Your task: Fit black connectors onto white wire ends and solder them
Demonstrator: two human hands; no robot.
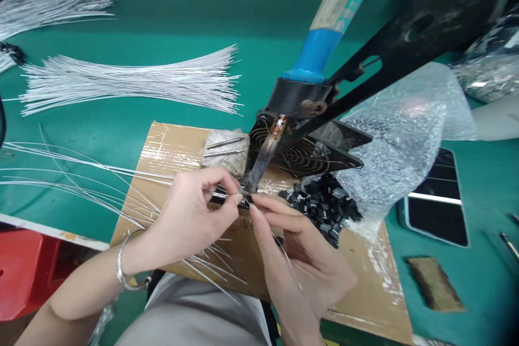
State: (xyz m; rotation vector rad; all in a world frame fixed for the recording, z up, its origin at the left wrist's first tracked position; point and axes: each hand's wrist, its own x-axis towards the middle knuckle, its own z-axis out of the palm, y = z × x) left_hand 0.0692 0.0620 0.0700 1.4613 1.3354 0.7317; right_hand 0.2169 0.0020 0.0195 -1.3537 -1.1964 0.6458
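Note:
My left hand (190,221) is closed in a pinch beside the flat tip of a soldering iron (263,159), which slants down from a blue handle. Thin white wires (152,174) run from the left up to this hand, and one seems held between thumb and forefinger; the fingertips hide its end. My right hand (300,248) pinches close to the same spot from the right. A thin strand of solder wire (290,266) passes along its fingers. Below the fingertips is a small dark block (243,204), mostly covered.
A cardboard sheet (170,143) bears a grey pad (223,165) with two metal rods, a black fan (308,157) and a pile of small black parts (324,203). Bundled white wires (133,84) lie behind. A plastic bag (393,135), phone (436,200) and brown sponge (433,284) sit right.

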